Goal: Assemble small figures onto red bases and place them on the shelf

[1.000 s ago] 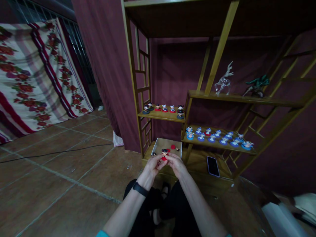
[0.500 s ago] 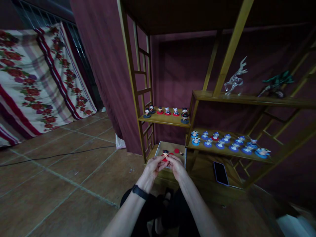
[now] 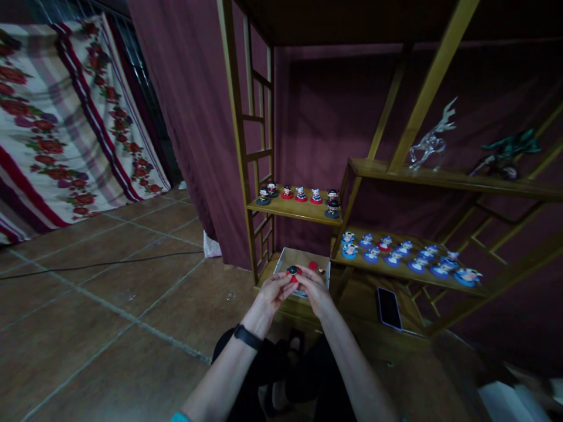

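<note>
My left hand [image 3: 270,296] and my right hand [image 3: 314,291] meet in front of me, fingertips pinched together on a small red figurine with a black head [image 3: 292,272]. They hover over the near edge of a shallow cardboard box [image 3: 303,257] on the lowest board of a wooden shelf unit [image 3: 237,135]. A loose red disc [image 3: 312,265] and a small dark piece lie in the box. A black band circles my left wrist.
Several red and black figurines [image 3: 300,194] stand on a small shelf above the box; several blue ones [image 3: 398,253] fill the shelf to the right. A phone [image 3: 389,308] lies on the bottom board. A glass deer [image 3: 431,140] and green figure stand higher. Floral cloth hangs left.
The view shifted slightly; my hands stay pinched on the figurine, which has tilted so its dark head faces up more.
</note>
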Action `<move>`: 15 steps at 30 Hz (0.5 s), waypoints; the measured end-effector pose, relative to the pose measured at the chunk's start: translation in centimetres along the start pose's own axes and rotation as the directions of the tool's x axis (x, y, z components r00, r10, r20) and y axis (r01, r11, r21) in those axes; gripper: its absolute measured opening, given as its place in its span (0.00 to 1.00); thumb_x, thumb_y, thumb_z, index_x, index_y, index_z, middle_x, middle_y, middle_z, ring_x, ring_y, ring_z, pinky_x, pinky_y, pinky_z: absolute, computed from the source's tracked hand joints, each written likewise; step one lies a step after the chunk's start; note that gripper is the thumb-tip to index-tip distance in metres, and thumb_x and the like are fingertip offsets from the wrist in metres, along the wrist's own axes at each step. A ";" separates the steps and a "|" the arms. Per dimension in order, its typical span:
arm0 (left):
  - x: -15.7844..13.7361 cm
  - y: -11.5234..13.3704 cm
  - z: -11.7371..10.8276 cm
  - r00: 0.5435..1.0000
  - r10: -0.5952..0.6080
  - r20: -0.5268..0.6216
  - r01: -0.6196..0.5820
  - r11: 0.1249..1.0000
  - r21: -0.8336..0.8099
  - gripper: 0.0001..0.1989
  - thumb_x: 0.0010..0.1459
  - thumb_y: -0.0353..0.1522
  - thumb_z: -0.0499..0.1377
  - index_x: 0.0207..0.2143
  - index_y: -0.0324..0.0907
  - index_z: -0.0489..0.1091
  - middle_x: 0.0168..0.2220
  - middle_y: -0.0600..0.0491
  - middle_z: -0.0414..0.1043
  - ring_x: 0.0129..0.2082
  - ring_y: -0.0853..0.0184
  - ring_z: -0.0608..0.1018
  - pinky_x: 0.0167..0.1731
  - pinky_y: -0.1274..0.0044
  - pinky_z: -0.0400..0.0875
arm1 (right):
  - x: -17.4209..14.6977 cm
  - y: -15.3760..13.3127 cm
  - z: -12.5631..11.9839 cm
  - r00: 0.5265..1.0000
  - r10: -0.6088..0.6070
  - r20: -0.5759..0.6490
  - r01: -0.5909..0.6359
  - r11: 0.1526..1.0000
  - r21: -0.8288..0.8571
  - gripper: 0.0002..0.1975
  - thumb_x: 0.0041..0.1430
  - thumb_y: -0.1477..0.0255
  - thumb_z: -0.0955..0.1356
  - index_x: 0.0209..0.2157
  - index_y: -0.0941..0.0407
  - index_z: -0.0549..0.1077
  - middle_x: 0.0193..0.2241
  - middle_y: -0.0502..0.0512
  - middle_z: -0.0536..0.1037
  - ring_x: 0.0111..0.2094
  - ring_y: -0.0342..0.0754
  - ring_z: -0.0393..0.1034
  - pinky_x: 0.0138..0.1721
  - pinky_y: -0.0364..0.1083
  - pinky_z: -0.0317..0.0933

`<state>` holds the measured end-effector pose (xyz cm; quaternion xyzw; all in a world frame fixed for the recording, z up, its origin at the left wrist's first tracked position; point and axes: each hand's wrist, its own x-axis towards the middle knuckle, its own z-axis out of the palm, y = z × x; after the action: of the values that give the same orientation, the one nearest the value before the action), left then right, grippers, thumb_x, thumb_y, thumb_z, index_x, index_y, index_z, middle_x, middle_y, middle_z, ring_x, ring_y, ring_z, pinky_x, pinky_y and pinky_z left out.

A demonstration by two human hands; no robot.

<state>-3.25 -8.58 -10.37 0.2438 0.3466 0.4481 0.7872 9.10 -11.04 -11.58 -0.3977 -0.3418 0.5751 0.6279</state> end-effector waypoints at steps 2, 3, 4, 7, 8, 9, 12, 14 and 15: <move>-0.5 -0.2 0.1 0.994 0.105 0.014 -0.105 0.993 0.044 0.08 0.46 0.20 0.61 0.32 0.34 0.70 0.28 0.48 0.75 0.28 0.69 0.78 0.32 0.78 0.74 | 0.0 -0.2 0.1 0.998 -0.066 0.012 0.067 0.996 -0.052 0.20 0.42 0.71 0.70 0.41 0.53 0.73 0.40 0.53 0.77 0.42 0.50 0.70 0.44 0.49 0.63; -0.8 -0.1 0.2 0.987 0.160 0.029 -0.161 0.985 0.067 0.09 0.45 0.21 0.62 0.32 0.35 0.69 0.28 0.49 0.75 0.28 0.69 0.77 0.33 0.78 0.73 | -0.1 -0.4 0.2 0.994 -0.106 0.019 0.107 0.991 -0.079 0.20 0.43 0.72 0.70 0.42 0.53 0.73 0.41 0.53 0.77 0.43 0.50 0.70 0.45 0.50 0.62; -1.1 -0.1 0.3 0.976 0.212 0.053 -0.216 0.972 0.096 0.10 0.44 0.22 0.63 0.32 0.36 0.69 0.28 0.50 0.75 0.28 0.70 0.77 0.33 0.78 0.73 | -0.2 -0.6 0.2 0.989 -0.148 0.025 0.150 0.983 -0.104 0.19 0.43 0.72 0.70 0.42 0.52 0.73 0.41 0.53 0.77 0.43 0.50 0.70 0.47 0.50 0.62; -2.1 0.5 0.6 0.926 0.345 0.152 -0.371 0.907 0.200 0.11 0.44 0.26 0.64 0.33 0.37 0.70 0.30 0.50 0.75 0.28 0.70 0.76 0.32 0.79 0.70 | -0.8 -1.0 0.4 0.963 -0.267 0.044 0.271 0.948 -0.169 0.17 0.46 0.71 0.68 0.42 0.52 0.73 0.40 0.52 0.77 0.43 0.49 0.70 0.48 0.51 0.61; -2.5 0.8 0.7 0.907 0.381 0.182 -0.416 0.880 0.229 0.11 0.45 0.27 0.64 0.33 0.37 0.70 0.31 0.50 0.75 0.29 0.70 0.76 0.33 0.79 0.69 | -1.0 -1.1 0.5 0.954 -0.295 0.048 0.299 0.935 -0.191 0.16 0.47 0.71 0.68 0.42 0.51 0.73 0.40 0.52 0.77 0.42 0.48 0.71 0.47 0.50 0.62; -2.8 1.0 0.7 0.889 0.410 0.206 -0.453 0.855 0.253 0.11 0.45 0.28 0.64 0.33 0.37 0.70 0.32 0.50 0.75 0.29 0.70 0.76 0.33 0.79 0.69 | -1.3 -1.2 0.5 0.948 -0.315 0.052 0.319 0.923 -0.215 0.16 0.48 0.70 0.68 0.42 0.51 0.73 0.39 0.52 0.78 0.41 0.48 0.71 0.46 0.50 0.63; -3.8 1.5 0.8 0.855 0.455 0.247 -0.515 0.801 0.306 0.10 0.44 0.29 0.64 0.32 0.37 0.71 0.31 0.51 0.75 0.30 0.70 0.75 0.33 0.79 0.67 | -2.0 -1.4 0.7 0.935 -0.351 0.055 0.351 0.892 -0.286 0.15 0.48 0.70 0.68 0.41 0.51 0.74 0.38 0.52 0.78 0.39 0.48 0.72 0.44 0.50 0.65; -4.2 1.7 0.9 0.843 0.468 0.264 -0.534 0.783 0.318 0.09 0.45 0.29 0.64 0.31 0.37 0.71 0.30 0.52 0.75 0.29 0.71 0.74 0.32 0.79 0.67 | -2.5 -1.6 0.8 0.926 -0.376 0.049 0.371 0.872 -0.321 0.15 0.49 0.69 0.68 0.41 0.51 0.74 0.37 0.52 0.78 0.38 0.48 0.72 0.44 0.50 0.65; -4.4 1.8 0.9 0.840 0.470 0.272 -0.539 0.780 0.316 0.08 0.45 0.29 0.64 0.30 0.37 0.70 0.29 0.52 0.74 0.29 0.71 0.74 0.32 0.79 0.67 | -2.8 -1.8 0.9 0.920 -0.388 0.047 0.381 0.862 -0.334 0.15 0.49 0.69 0.68 0.41 0.51 0.74 0.37 0.52 0.78 0.38 0.48 0.72 0.43 0.50 0.65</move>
<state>-5.15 -11.65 -7.07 0.5148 0.2767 0.5433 0.6026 8.83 -13.75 -9.51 -0.4292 -0.5001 0.3671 0.6564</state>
